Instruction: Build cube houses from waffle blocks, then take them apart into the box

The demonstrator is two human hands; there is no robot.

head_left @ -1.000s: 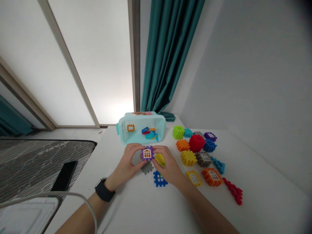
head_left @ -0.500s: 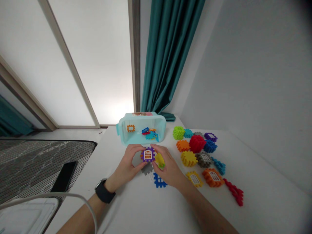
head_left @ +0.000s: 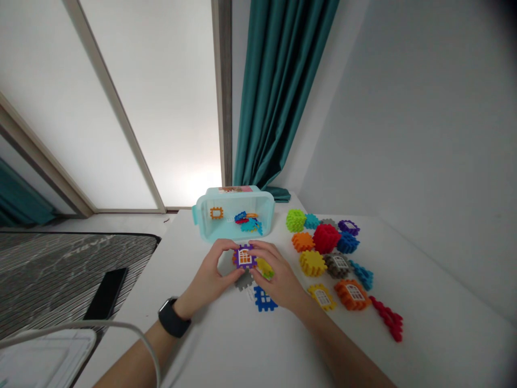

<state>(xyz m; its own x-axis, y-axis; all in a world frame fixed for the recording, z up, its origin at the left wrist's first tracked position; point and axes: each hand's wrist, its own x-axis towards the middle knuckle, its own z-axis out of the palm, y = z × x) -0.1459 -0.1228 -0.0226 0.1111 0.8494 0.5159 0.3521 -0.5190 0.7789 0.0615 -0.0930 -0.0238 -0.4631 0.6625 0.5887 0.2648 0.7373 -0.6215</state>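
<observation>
Both hands meet over the white table [head_left: 226,345], just in front of a pale blue plastic box [head_left: 205,229]. My left hand [head_left: 212,275] and my right hand [head_left: 278,275] are both closed on a small block assembly: a purple tile with a white window [head_left: 244,256] faces up, with a yellow piece [head_left: 264,267] joined at its right. A grey tile [head_left: 243,281] and a blue grid tile [head_left: 263,299] lie on the table under the hands. A black watch is on my left wrist.
The box holds an orange frame tile and several blue and red pieces. Several built cubes and loose tiles [head_left: 326,237] in green, red, orange, yellow, grey and purple lie to the right. A black phone [head_left: 105,293] rests on a striped mat at left.
The purple-and-yellow assembly has tilted slightly in my hands, and my fingers have shifted their hold around it. Everything else stays in place.
</observation>
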